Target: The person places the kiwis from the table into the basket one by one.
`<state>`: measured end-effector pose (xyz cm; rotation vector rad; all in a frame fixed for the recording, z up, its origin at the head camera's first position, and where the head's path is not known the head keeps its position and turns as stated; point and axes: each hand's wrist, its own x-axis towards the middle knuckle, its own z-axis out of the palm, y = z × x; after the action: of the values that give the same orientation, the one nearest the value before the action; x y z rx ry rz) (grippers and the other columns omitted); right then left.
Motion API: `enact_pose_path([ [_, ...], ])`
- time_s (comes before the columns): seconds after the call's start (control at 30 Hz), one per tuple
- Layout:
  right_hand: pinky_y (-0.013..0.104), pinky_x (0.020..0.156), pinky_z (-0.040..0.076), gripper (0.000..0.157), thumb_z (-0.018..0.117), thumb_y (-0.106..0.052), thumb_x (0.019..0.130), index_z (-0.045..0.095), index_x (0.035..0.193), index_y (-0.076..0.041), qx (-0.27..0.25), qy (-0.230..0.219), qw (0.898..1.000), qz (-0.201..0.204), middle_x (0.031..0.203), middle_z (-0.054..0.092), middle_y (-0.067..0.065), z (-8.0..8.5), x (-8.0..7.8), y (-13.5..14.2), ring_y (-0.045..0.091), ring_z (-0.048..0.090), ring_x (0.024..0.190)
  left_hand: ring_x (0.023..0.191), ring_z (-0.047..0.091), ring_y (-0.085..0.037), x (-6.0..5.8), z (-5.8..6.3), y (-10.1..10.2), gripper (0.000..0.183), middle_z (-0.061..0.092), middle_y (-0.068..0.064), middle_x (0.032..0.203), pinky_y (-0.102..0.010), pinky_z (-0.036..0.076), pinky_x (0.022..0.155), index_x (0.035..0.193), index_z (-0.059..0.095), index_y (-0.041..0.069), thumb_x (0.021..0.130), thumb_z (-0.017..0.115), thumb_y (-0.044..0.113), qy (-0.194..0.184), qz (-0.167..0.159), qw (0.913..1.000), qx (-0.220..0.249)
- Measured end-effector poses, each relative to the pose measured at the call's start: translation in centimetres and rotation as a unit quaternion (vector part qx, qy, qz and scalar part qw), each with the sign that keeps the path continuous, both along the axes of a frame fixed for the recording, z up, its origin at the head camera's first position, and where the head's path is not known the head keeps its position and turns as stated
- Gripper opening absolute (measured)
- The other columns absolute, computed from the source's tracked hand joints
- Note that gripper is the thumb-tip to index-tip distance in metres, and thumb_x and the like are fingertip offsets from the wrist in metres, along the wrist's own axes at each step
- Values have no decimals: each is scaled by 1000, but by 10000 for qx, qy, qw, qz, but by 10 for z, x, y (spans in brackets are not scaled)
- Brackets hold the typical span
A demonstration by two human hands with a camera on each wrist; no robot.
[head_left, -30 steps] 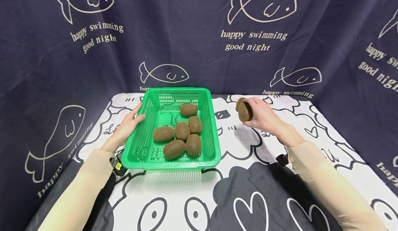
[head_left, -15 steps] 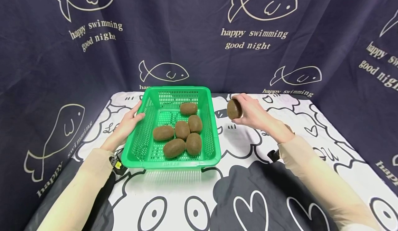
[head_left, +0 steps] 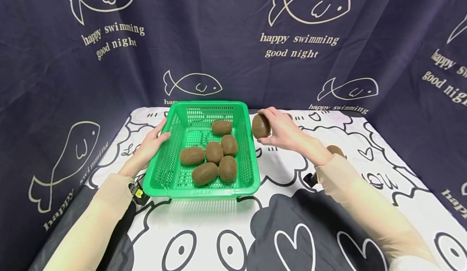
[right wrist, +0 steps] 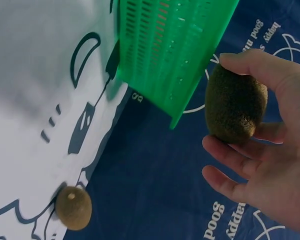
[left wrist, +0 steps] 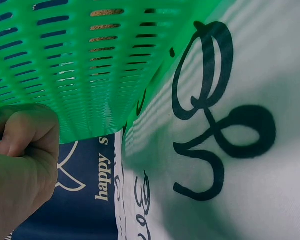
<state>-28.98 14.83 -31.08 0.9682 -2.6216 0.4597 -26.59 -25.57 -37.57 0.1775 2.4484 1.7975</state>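
A green plastic basket (head_left: 200, 193) with slotted walls stands left of centre in the head view, holding several brown kiwis (head_left: 214, 153). My left hand (head_left: 147, 145) grips its left rim, thumb on the inner side; in the left wrist view the curled fingers (left wrist: 27, 131) show beside the slotted wall. Just outside the right rim, my right hand (head_left: 282, 131) holds one kiwi (head_left: 260, 126) between thumb and fingers. The right wrist view shows that kiwi (right wrist: 235, 102) apart from the basket wall (right wrist: 160, 55).
Behind the right hand a loose kiwi (head_left: 289, 116) is mostly hidden. Another kiwi (head_left: 335, 150) lies by the right sleeve, partly covered. A patterned white and dark cloth (head_left: 284, 169) covers the table, and a navy curtain (head_left: 233, 60) hangs behind and at both sides.
My right hand has carried its kiwi left, from the loose kiwi at the back right to beside the basket's right rim. The left hand and the basket have stayed put.
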Motion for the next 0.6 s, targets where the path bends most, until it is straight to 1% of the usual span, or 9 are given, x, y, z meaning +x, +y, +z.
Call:
enact_pose_path([
  [0.23, 45, 90, 52, 74, 83, -28, 69, 51, 130, -1, -47, -48, 9997, 216, 122, 57, 15, 3, 4, -16, 32, 59, 105, 96, 60, -11, 0, 0, 0, 64, 12, -12, 162, -23, 58, 79, 156, 3, 29, 103, 39, 24, -22, -21, 10000, 72],
  [0.33, 46, 90, 52, 74, 83, -29, 70, 51, 131, -2, -27, -81, 9995, 307, 123, 57, 14, 4, 5, -22, 31, 59, 105, 96, 60, -11, -1, 0, 0, 64, 12, -12, 162, -22, 58, 79, 156, 3, 29, 103, 39, 24, -4, -19, 10000, 33],
  [0.5, 51, 90, 49, 74, 82, -31, 72, 50, 132, -2, 52, -32, 9989, 472, 126, 56, 15, 2, 9, -32, 30, 57, 109, 98, 60, -14, -1, 0, 0, 64, 13, -13, 162, -24, 59, 80, 156, 3, 29, 104, 39, 25, -26, -16, 10000, -37],
  [0.6, 52, 91, 49, 75, 82, -32, 72, 50, 133, -2, 129, 20, 9984, 558, 125, 56, 15, 1, 9, -38, 30, 57, 108, 98, 60, -14, -1, -1, 0, 64, 12, -13, 162, -24, 59, 81, 156, 3, 29, 104, 39, 25, -26, -13, 10000, -41],
])
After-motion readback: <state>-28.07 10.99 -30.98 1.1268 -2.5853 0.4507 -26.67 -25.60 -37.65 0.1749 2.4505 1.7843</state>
